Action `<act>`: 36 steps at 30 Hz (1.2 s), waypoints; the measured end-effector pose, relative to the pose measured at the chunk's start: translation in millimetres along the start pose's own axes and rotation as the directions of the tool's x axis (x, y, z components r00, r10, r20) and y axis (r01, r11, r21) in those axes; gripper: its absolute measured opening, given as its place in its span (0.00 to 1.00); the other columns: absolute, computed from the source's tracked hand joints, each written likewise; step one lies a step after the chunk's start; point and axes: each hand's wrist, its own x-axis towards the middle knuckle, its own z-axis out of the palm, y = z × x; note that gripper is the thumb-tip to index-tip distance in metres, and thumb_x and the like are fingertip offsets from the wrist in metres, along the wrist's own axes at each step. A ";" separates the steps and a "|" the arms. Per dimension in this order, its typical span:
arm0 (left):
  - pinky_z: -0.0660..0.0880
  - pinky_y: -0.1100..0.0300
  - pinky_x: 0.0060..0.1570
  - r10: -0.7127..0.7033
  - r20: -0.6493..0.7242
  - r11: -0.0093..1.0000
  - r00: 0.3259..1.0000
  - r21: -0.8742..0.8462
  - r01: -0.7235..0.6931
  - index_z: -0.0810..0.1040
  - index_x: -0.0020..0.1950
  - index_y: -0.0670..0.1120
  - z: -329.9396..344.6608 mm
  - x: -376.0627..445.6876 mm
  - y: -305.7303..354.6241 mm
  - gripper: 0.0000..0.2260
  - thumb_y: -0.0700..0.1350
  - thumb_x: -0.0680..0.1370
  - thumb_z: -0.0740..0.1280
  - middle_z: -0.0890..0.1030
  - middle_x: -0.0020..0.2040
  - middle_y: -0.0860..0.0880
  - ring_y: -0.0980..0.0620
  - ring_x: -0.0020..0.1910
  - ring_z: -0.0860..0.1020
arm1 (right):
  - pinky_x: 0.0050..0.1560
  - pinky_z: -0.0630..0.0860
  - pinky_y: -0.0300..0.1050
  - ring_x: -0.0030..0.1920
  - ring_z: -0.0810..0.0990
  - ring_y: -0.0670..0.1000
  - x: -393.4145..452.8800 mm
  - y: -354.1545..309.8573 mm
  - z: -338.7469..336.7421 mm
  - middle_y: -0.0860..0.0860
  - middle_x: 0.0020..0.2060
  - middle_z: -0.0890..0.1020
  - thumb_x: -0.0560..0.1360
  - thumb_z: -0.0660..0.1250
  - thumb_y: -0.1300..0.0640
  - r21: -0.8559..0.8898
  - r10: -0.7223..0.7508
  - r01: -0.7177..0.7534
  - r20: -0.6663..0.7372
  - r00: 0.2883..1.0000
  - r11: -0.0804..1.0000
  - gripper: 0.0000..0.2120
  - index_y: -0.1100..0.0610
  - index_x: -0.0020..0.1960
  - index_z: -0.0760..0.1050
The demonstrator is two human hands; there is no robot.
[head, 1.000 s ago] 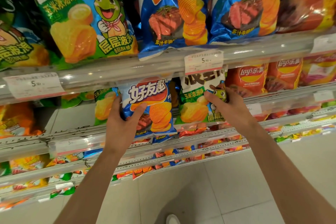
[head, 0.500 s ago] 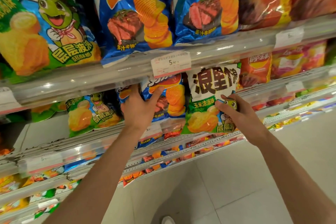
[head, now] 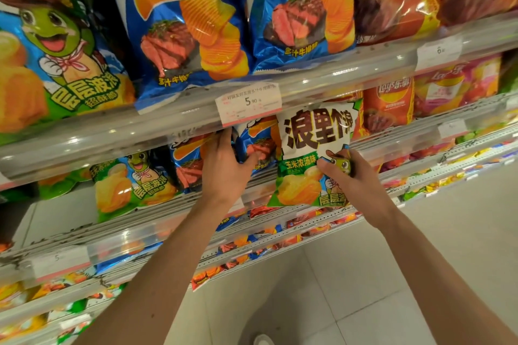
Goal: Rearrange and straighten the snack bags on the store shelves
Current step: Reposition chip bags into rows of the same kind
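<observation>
My left hand (head: 224,168) grips a small blue steak-flavour chip bag (head: 253,144) on the second shelf, thumb on its front and fingers behind its left edge; the bag's top is hidden by the shelf rail above. Just to the right, my right hand (head: 347,179) pinches the lower right part of a white and green corn-soup chip bag (head: 311,145), held upright in front of the shelf edge. Another small blue bag (head: 187,165) stands left of my left hand. A green turtle-mascot bag (head: 131,185) leans further left.
Large blue steak chip bags (head: 185,22) and a green mascot bag (head: 53,47) fill the top shelf, behind a clear rail with a price tag (head: 249,102). Red Lay's bags (head: 389,103) stand right of my hands. Lower shelves (head: 252,249) hold more snacks; tiled floor (head: 364,274) lies below.
My left hand has pushed the blue bag up and back under the upper rail. The camera has moved closer and to the right. My right hand keeps its hold on the white and green bag.
</observation>
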 end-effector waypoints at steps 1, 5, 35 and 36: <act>0.79 0.44 0.53 -0.002 0.005 1.000 1.000 -0.011 0.002 0.73 0.70 0.42 0.1 2.3 2.3 0.27 0.50 0.75 0.77 0.82 0.56 0.43 0.41 0.54 0.81 | 0.61 0.81 0.59 0.52 0.87 0.48 0.3 0.6 0.9 0.44 0.50 0.87 0.65 0.74 0.30 -0.006 -0.002 0.002 -0.006 1.000 1.000 0.26 0.43 0.57 0.78; 0.80 0.46 0.51 0.013 0.070 0.999 0.997 0.033 -0.016 0.76 0.67 0.41 2.9 15.1 3.0 0.23 0.47 0.76 0.77 0.84 0.54 0.42 0.40 0.51 0.84 | 0.61 0.81 0.59 0.51 0.87 0.47 -0.8 1.5 4.5 0.43 0.49 0.87 0.64 0.73 0.29 -0.026 -0.003 0.003 -0.019 1.000 1.000 0.26 0.42 0.56 0.78; 0.77 0.74 0.45 -0.287 0.263 0.756 0.921 -0.528 0.386 0.79 0.58 0.62 -117.8 -125.6 -99.1 0.26 0.60 0.62 0.80 0.85 0.53 0.64 0.65 0.53 0.82 | 0.51 0.74 0.24 0.57 0.77 0.28 -62.6 -22.5 154.6 0.25 0.56 0.78 0.63 0.78 0.34 -0.201 -0.093 0.208 0.466 0.880 0.957 0.32 0.32 0.61 0.66; 0.77 0.73 0.47 -0.293 0.242 0.759 0.925 -0.530 0.379 0.79 0.59 0.62 -127.9 -129.4 -106.2 0.26 0.59 0.62 0.80 0.85 0.54 0.63 0.64 0.54 0.82 | 0.48 0.72 0.21 0.56 0.76 0.27 -64.4 -26.8 165.1 0.23 0.55 0.78 0.63 0.78 0.34 -0.200 -0.109 0.232 0.485 0.868 0.952 0.31 0.32 0.61 0.65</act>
